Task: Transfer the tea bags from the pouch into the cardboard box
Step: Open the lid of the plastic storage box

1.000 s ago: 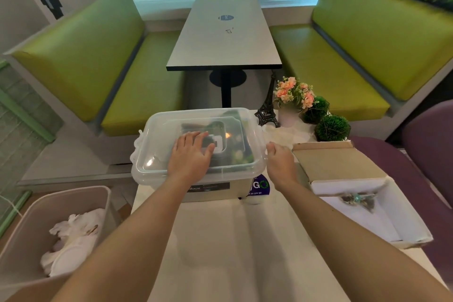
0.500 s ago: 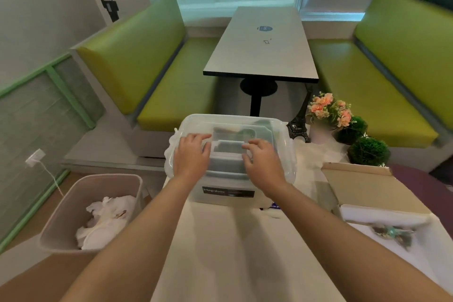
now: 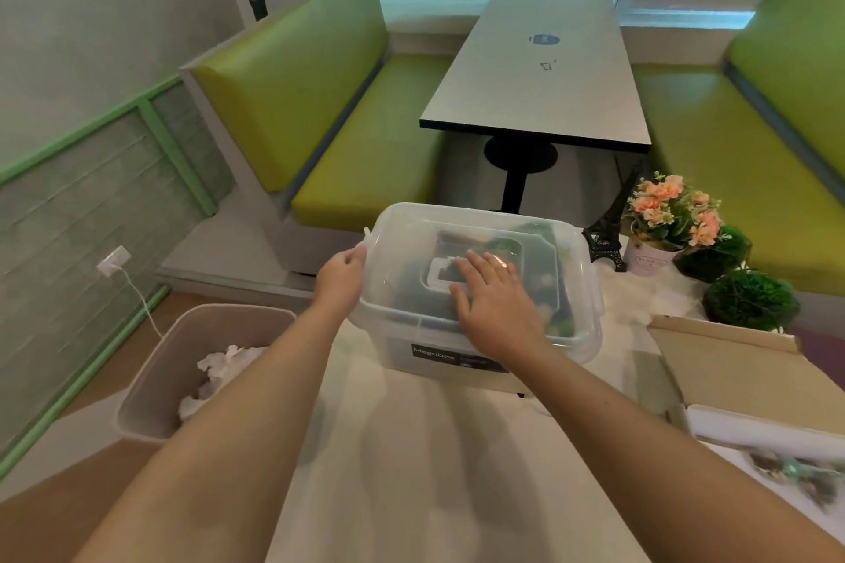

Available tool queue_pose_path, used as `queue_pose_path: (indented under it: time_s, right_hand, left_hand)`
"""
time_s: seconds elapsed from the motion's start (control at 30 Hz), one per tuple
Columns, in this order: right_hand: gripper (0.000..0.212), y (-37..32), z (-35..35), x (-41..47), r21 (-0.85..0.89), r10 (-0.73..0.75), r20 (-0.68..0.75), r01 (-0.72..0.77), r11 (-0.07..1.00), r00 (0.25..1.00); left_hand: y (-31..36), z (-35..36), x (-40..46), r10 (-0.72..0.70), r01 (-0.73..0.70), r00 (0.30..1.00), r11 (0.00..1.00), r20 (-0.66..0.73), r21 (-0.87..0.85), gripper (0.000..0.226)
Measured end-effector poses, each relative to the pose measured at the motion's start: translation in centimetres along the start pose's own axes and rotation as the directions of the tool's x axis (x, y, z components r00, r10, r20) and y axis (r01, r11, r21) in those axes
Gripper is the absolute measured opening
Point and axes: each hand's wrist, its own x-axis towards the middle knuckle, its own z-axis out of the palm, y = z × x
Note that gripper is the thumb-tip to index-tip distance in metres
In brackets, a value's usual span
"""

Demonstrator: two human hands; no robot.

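Seen from the head camera, a person leans over a white tabletop [image 3: 411, 471] with both bare arms reaching to a clear plastic storage container with a snap-on lid [image 3: 475, 288]. The right hand [image 3: 496, 306] lies flat on the lid, fingers straight and slightly spread, pressing beside the lid's recessed white handle [image 3: 441, 277] and gripping nothing. The left hand [image 3: 340, 277] is at the container's left edge, its fingers curled round the lid's side latch [image 3: 366, 238]; the fingertips are hidden behind the rim.

Dark and green shapes show through the cloudy plastic, but whether they are the pouch or the tea bags cannot be told. A dark label on the container's front wall is partly covered by the right forearm.

At the right edge, cut off by the frame, sits the open brown cardboard box with a white lining [image 3: 731, 370]; blurred greenish items [image 3: 795, 471] lie on its white interior, too smeared to identify.

Beyond the container stand a small black Eiffel Tower model [image 3: 606, 238], a white pot of peach artificial flowers [image 3: 663, 219] and two round green moss balls [image 3: 750, 297]. A beige waste bin holding crumpled white paper [image 3: 201, 370] stands on the floor to the left.
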Motion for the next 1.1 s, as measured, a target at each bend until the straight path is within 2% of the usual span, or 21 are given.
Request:
queue_pose_path:
  time_s: [0.13, 0.23, 0.37, 0.5, 0.63, 0.87, 0.97, 1.1]
  right_hand:
    - [0.053, -0.1, -0.1, -0.1, -0.005, 0.005, 0.010, -0.005, 1.000, 1.000]
    - [0.053, -0.1, -0.1, -0.2, -0.007, 0.003, -0.003, -0.003, 1.000, 1.000]
    - [0.052, -0.1, 0.0, -0.2, -0.013, 0.004, -0.006, -0.004, 1.000, 1.000]
    - [0.052, -0.2, 0.1, -0.1, -0.008, 0.003, -0.007, -0.003, 1.000, 1.000]
    - [0.052, -0.2, 0.2, 0.1, -0.002, 0.001, -0.016, -0.002, 1.000, 1.000]
    - [0.052, -0.3, 0.2, 0.1, 0.003, 0.014, 0.003, -0.014, 1.000, 1.000]
    - [0.053, -0.3, 0.2, 0.1, -0.003, 0.019, 0.008, -0.019, 1.000, 1.000]
    - [0.053, -0.4, 0.1, 0.1, -0.004, 0.021, 0.013, -0.021, 1.000, 1.000]
  left_hand:
    - [0.5, 0.7, 0.8, -0.037, 0.036, 0.999, 0.997, -0.006, -0.067, 0.040]
    - [0.2, 0.9, 1.1, -0.070, 0.063, 0.995, 0.993, -0.069, -0.099, 0.040]
    - [-0.3, 0.6, 1.7, -0.058, 0.048, 0.991, 0.996, -0.120, -0.081, 0.029]
    - [-0.5, 0.4, 2.4, 0.031, -0.023, 0.993, 0.997, -0.112, 0.077, 0.042]
    - [-0.1, 0.0, 2.4, 0.054, -0.042, 0.994, 0.992, -0.093, 0.123, 0.047]
    - [0.0, -0.5, 2.6, 0.050, -0.048, 0.998, 0.996, -0.036, 0.070, 0.037]
    - [0.1, -0.7, 2.7, 0.029, -0.028, 0.999, 0.999, -0.029, 0.044, 0.041]
    - [0.1, -0.8, 2.9, -0.020, 0.019, 1.000, 1.000, -0.013, -0.019, 0.033]
